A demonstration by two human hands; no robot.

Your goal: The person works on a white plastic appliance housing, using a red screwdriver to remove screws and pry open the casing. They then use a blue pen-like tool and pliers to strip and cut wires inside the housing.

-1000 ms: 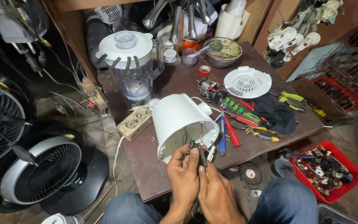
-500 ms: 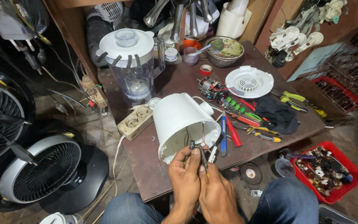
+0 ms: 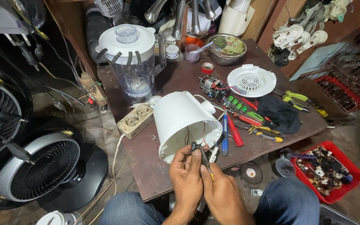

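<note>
A white plastic appliance housing (image 3: pixel 183 118) lies on its side on the brown workbench (image 3: pixel 151 171), open end toward me, with thin wires hanging out of it. My left hand (image 3: pixel 187 180) and my right hand (image 3: pixel 221 191) are pressed together just below that opening. Between their fingertips they pinch a small dark component with wires (image 3: pixel 197 151) that run back into the housing. A thin yellow-tipped wire end (image 3: pixel 210 175) sticks out between the two hands.
A clear blender jug (image 3: pixel 129 62) and a beige power strip (image 3: pixel 135 121) are on the left. On the right lie screwdrivers (image 3: pixel 235 132), pliers (image 3: pixel 266 135), a motor (image 3: pixel 211 86), a white round vent cover (image 3: pixel 251 80) and a black cloth (image 3: pixel 280 113). A fan (image 3: pixel 42 166) and a red parts tray (image 3: pixel 326 168) sit on the floor.
My hands have stayed at the housing's opening, shifting slightly as the fingers work the small wired part. Nothing else has moved.
</note>
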